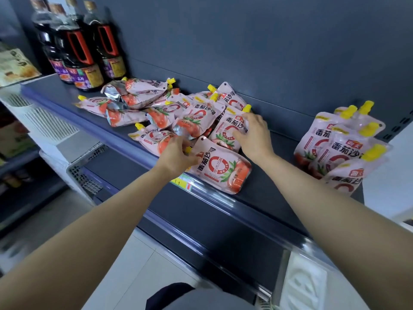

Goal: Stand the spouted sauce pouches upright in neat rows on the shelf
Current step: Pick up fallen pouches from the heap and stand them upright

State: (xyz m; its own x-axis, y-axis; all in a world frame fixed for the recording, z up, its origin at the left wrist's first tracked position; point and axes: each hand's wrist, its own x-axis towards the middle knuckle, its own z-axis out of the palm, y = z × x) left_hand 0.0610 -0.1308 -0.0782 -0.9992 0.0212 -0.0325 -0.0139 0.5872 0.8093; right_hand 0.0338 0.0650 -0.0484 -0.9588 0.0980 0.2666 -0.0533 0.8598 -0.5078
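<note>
A jumbled pile of pink tomato sauce pouches [156, 108] with yellow spouts lies flat on the dark shelf [274, 193]. Several pouches [335, 148] stand upright in rows at the shelf's right end. My left hand [176, 153] pinches the spout end of a pouch [221, 168] lying at the shelf's front edge. My right hand [252, 133] rests flat on another pouch [228, 133] just behind it, fingers spread near its yellow spout.
Three dark soy sauce bottles [82, 52] with red handles stand at the shelf's left end. A yellow price tag [182, 181] sits on the front rail. Bare shelf lies between the pile and the standing pouches. A lower shelf [201, 220] juts out below.
</note>
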